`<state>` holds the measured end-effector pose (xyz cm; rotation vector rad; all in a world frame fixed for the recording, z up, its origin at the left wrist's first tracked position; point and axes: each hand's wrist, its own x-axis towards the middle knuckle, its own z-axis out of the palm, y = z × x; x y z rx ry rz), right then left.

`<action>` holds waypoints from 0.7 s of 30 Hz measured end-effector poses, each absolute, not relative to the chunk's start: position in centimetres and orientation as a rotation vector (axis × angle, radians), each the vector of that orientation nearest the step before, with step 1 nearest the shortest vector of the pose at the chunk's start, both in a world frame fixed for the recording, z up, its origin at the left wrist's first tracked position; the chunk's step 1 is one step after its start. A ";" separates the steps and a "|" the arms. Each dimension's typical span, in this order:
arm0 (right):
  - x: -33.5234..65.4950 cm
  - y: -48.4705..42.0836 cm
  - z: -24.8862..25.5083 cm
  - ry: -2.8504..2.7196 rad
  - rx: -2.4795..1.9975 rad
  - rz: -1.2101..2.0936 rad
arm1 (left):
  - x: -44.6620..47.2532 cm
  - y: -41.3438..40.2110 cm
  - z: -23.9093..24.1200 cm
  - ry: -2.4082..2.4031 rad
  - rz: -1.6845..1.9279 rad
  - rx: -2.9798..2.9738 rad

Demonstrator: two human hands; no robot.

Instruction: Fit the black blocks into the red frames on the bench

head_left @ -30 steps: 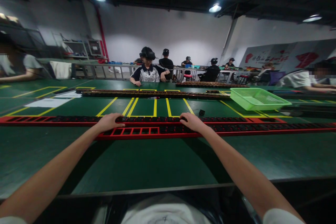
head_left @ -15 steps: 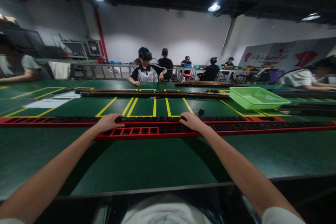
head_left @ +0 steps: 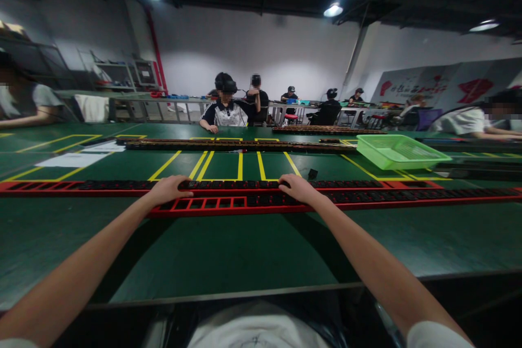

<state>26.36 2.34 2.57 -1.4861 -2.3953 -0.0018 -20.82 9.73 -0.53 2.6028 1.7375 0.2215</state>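
Two long red trays run across the green table, a far one (head_left: 61, 187) and a near one (head_left: 408, 202), both with rows of small black parts in their slots. My left hand (head_left: 169, 189) lies on the trays left of centre, fingers resting flat over the black parts of the far row. My right hand (head_left: 297, 187) lies the same way right of centre, fingers pointing left onto the far row. Neither hand holds anything. Between my hands, several slots of the near tray (head_left: 204, 204) are bare. A single loose black part (head_left: 312, 174) sits just beyond the trays.
A green plastic basket (head_left: 397, 152) stands at the right. Yellow lines (head_left: 240, 166) mark the table, with white sheets (head_left: 73, 159) at the left. More long dark trays (head_left: 244, 145) lie farther back. A person (head_left: 229, 111) sits opposite; others sit at both sides.
My hands have stayed where they were on the trays. A person behind the one opposite has raised a hand.
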 end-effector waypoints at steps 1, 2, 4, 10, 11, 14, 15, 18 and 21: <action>26.4 2.4 2.6 -2.396 -1.487 -0.003 | -20.8 9.7 -0.5 1.734 0.221 2.604; 26.3 2.4 2.5 -2.396 -1.487 -0.003 | -20.8 9.7 -0.5 1.730 0.220 2.605; 26.3 2.4 2.5 -2.394 -1.488 -0.004 | -20.8 9.6 -0.5 1.732 0.222 2.606; 26.4 2.4 2.4 -2.405 -1.436 0.002 | -20.8 9.7 -0.5 1.733 0.233 2.605; 26.5 2.4 2.3 -2.409 -1.410 0.018 | -20.8 9.6 -0.5 1.734 0.234 2.604; 26.4 2.5 2.3 -2.427 -1.315 0.092 | -20.6 9.4 -0.3 1.742 0.218 2.596; 26.2 2.5 2.2 -2.434 -1.289 0.109 | -20.6 9.3 -0.2 1.748 0.211 2.593; 25.8 2.5 2.2 -2.456 -1.244 0.110 | -20.5 9.1 0.1 1.759 0.191 2.597; 25.3 2.3 2.3 -2.491 -1.225 0.095 | -20.4 9.0 0.2 1.752 0.182 2.596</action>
